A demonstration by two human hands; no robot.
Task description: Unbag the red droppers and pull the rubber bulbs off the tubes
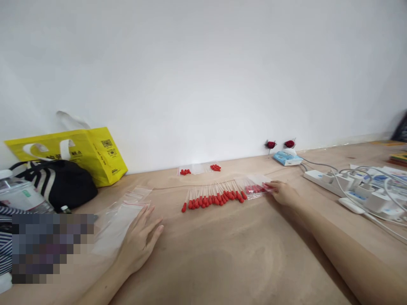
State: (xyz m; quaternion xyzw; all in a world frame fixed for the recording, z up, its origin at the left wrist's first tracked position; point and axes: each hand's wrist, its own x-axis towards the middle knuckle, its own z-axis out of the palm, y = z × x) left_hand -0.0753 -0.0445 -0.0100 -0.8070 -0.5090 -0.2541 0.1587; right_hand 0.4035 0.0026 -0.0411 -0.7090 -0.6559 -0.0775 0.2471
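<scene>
My left hand (140, 239) lies with fingers spread at the right edge of a pile of clear zip-lock bags (116, 226). My right hand (282, 192) is closed on the right end of a clear zip-lock bag (252, 186) with red tips inside it. Between my hands, a row of thin pale sticks with red bulb-shaped tips (214, 198) lies on the table, tips toward me. The row's right end meets the bag. Behind it, by the wall, two small groups of red tips, one left (185, 172) and one right (215, 167), lie with clear bags.
A yellow tote bag (104, 156), a black bag (68, 182) and a plastic bottle (25, 195) stand left. To the right are a tissue pack (287, 158), two dark red roses (289, 144) and a power strip (324, 182) with chargers and cables.
</scene>
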